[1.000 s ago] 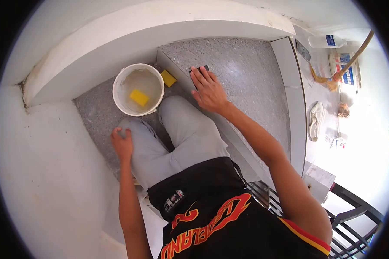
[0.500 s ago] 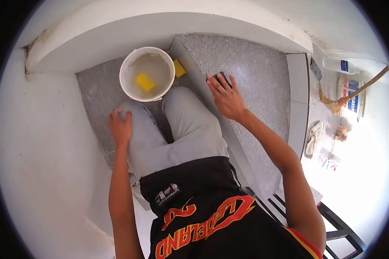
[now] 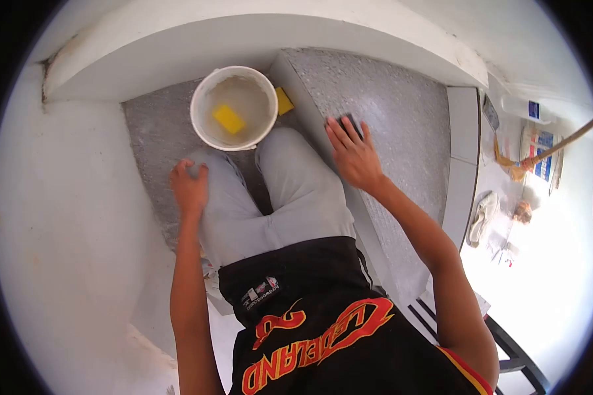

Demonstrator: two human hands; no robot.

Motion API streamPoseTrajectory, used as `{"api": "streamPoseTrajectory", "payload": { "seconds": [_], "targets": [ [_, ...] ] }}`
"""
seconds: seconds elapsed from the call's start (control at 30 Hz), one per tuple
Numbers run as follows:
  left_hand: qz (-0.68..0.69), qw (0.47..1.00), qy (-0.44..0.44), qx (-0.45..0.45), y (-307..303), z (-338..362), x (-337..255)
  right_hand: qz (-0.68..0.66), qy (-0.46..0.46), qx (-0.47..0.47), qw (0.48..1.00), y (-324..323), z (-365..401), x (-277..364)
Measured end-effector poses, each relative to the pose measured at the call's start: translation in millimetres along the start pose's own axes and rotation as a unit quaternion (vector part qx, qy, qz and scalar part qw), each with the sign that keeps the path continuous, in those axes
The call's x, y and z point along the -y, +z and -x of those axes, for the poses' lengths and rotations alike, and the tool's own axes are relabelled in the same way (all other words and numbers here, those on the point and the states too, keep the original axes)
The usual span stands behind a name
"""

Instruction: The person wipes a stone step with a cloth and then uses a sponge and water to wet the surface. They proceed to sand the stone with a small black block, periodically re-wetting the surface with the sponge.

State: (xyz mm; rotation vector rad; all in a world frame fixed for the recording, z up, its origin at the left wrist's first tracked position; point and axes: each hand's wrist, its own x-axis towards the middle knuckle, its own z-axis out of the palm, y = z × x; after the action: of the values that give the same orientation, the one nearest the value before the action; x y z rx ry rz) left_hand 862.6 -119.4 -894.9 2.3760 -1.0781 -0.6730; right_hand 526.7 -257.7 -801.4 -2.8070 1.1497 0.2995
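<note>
Grey speckled stone covers the upper step (image 3: 402, 118) I am kneeling against, seen from above through a wide round lens. My right hand (image 3: 354, 157) lies flat on a small dark rectangular rubbing block (image 3: 346, 120), fingers stretched out and slightly apart, pressing it down rather than gripping it. The block sits on the upper step just beside its front edge, towards the far left corner. My left hand (image 3: 190, 187) rests on the left knee of my light grey trousers (image 3: 214, 174), fingers loosely curved over the cloth and holding nothing. A round white plastic bucket (image 3: 192, 108) stands on the lower grey speckled step (image 3: 155, 131) at its far edge, touching my knees, with cloudy water and a yellow rectangular sponge (image 3: 229, 119) in it. A second yellow sponge (image 3: 284, 101) lies just beside the bucket, in the corner where the lower step meets the upper step's riser. I judge that I am partway through rubbing the upper step along its front edge. The next stroke calls for even downward pressure with the block kept flat, my weight braced through the left hand, and care not to slip off the edge.
</note>
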Motion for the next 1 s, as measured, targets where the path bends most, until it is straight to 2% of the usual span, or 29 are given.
{"api": "streamPoseTrajectory", "payload": {
  "seconds": [0.07, 0.13, 0.2, 0.3, 0.37, 0.43, 0.47, 0.53, 0.67, 0.73, 0.77, 0.83, 0.97, 1.0],
  "targets": [
    [-0.002, 0.999, -0.039, -0.002, -1, -1, 1, 0.013, -0.013, -0.017, 1.0, 3, -13, -3],
    [-0.001, 1.0, 0.015, -0.01, 4, 0, 6, 0.021, -0.011, -0.022, 0.999, 8, -23, -1],
    [-0.001, 1.0, 0.008, -0.006, 6, 0, 2, 0.017, 0.008, -0.079, 0.997, 3, -64, 3],
    [-0.002, 1.0, -0.001, -0.003, 0, 2, 6, -0.018, 0.02, -0.06, 0.998, 6, -44, 9],
    [0.006, 1.0, -0.008, -0.01, -4, -2, 4, 0.008, 0.013, -0.047, 0.999, 18, -9, 10],
    [0.016, 0.998, -0.057, 0.008, -4, 0, -7, 0.024, 0.028, -0.002, 0.999, 14, -11, 11],
    [0.013, 0.998, -0.054, 0.021, -2, 1, -7, 0.021, 0.037, 0.007, 0.999, 9, -25, 17],
    [0.011, 1.0, -0.011, 0.006, 2, -1, -4, -0.017, 0.06, -0.077, 0.995, 7, -52, 21],
    [-0.003, 1.0, 0.011, -0.026, 5, -6, 13, -0.003, 0.025, -0.129, 0.991, 28, -27, 5],
    [0.0, 1.0, -0.01, -0.019, 0, 2, 4, -0.133, 0.045, -0.25, 0.958, 34, -25, -1],
    [0.001, 1.0, -0.019, -0.023, -1, 4, 3, -0.135, 0.036, -0.247, 0.959, 32, -30, 0],
    [0.01, 1.0, 0.007, -0.02, -3, 0, -1, -0.163, 0.088, -0.316, 0.931, 30, -44, 5],
    [-0.002, 0.998, 0.009, -0.055, -2, -1, -1, -0.132, 0.112, -0.363, 0.916, 44, -66, 12],
    [0.052, 0.996, 0.035, -0.069, -3, -2, 0, -0.096, 0.11, -0.367, 0.919, 40, -85, 14]
  ]
}}
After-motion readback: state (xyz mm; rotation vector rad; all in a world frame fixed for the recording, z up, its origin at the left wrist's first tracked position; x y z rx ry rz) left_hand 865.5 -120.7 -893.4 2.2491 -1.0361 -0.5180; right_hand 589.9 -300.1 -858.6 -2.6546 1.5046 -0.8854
